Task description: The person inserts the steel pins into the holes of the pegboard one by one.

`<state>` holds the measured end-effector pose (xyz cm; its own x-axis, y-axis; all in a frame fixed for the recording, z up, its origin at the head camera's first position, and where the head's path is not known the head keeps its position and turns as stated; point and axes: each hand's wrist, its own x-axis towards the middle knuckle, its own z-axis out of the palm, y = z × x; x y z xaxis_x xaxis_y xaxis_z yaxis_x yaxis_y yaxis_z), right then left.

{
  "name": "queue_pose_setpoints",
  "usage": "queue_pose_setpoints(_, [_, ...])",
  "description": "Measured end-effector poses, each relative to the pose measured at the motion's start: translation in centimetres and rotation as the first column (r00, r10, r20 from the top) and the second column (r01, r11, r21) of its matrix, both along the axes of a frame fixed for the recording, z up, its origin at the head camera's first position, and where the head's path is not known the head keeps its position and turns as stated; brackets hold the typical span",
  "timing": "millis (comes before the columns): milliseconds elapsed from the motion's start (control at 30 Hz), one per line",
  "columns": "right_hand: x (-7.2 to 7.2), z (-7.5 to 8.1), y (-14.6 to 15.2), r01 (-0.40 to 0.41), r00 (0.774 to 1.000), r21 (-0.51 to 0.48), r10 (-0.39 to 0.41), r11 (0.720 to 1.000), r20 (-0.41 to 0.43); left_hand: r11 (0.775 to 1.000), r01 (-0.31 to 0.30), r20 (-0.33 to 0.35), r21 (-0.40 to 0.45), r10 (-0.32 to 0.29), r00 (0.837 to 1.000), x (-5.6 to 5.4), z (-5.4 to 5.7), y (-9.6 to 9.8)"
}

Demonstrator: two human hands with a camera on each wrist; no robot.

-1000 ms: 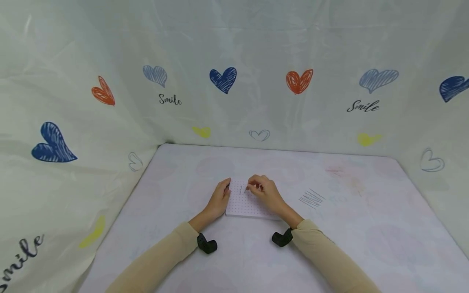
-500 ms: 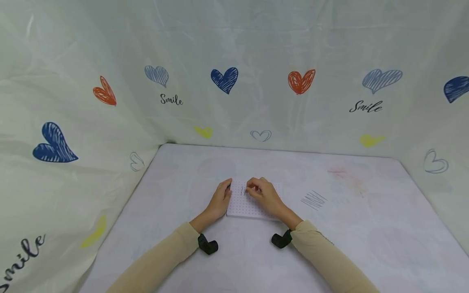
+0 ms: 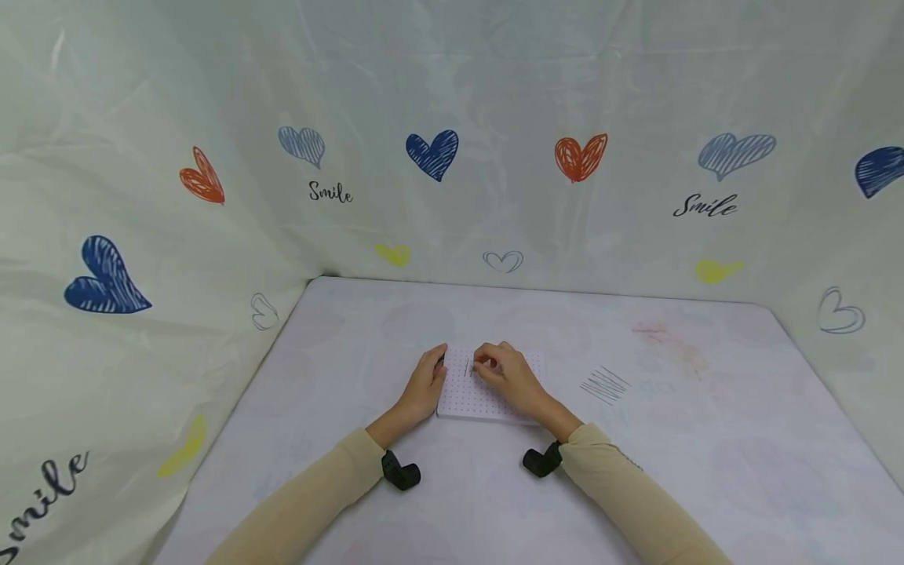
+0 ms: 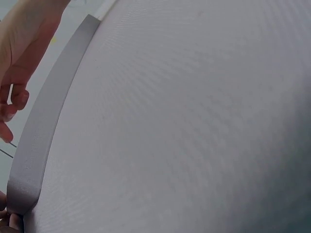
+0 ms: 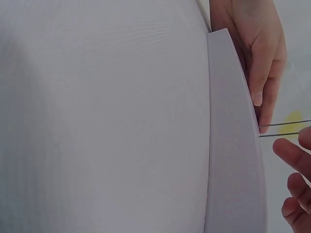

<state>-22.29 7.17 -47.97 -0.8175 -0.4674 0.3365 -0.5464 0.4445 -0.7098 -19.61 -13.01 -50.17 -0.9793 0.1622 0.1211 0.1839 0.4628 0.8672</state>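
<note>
A white pegboard (image 3: 475, 402) with rows of small holes lies on the table in front of the person. My left hand (image 3: 421, 384) grips its left edge, and in the right wrist view that hand's fingers lie along the board's far side. One thin dark rod (image 3: 466, 367) stands upright from the board, near the left hand. Just right of it, my right hand (image 3: 512, 379) pinches a second thin rod (image 5: 279, 134) near its upper end. This rod runs down to the board, nearly parallel to the first; its lower tip is hidden behind the board's edge in the right wrist view.
Several thin dark rods (image 3: 605, 384) lie loosely side by side on the table (image 3: 706, 439), right of the board. A white curtain (image 3: 508, 220) with printed hearts and words hangs behind and to the left. Dark wrist cameras (image 3: 401, 472) sit at both wrists.
The right hand has shifted slightly left with its rod, which was tilted and now stands closer to upright beside the first rod. The left hand keeps its place on the board.
</note>
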Motion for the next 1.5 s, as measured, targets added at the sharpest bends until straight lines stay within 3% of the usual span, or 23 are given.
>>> queue_pose_setpoints(200, [0.0, 0.0, 0.6, 0.004, 1.000, -0.021, -0.003, 1.000, 0.027, 1.000, -0.010, 0.024, -0.003, 0.010, 1.000, 0.0, 0.0, 0.0])
queue_pose_setpoints(700, [-0.7, 0.7, 3.5, 0.099, 0.992, -0.041, -0.095, 0.994, 0.078, 1.000, -0.014, 0.019, -0.018, 0.014, 1.000, -0.1, 0.0, 0.0])
queue_pose_setpoints(1500, [-0.8, 0.6, 10.2, 0.264, 0.963, 0.006, -0.264, 0.964, 0.058, 1.000, -0.014, 0.026, -0.015, 0.014, 1.000, 0.0, 0.2, 0.0])
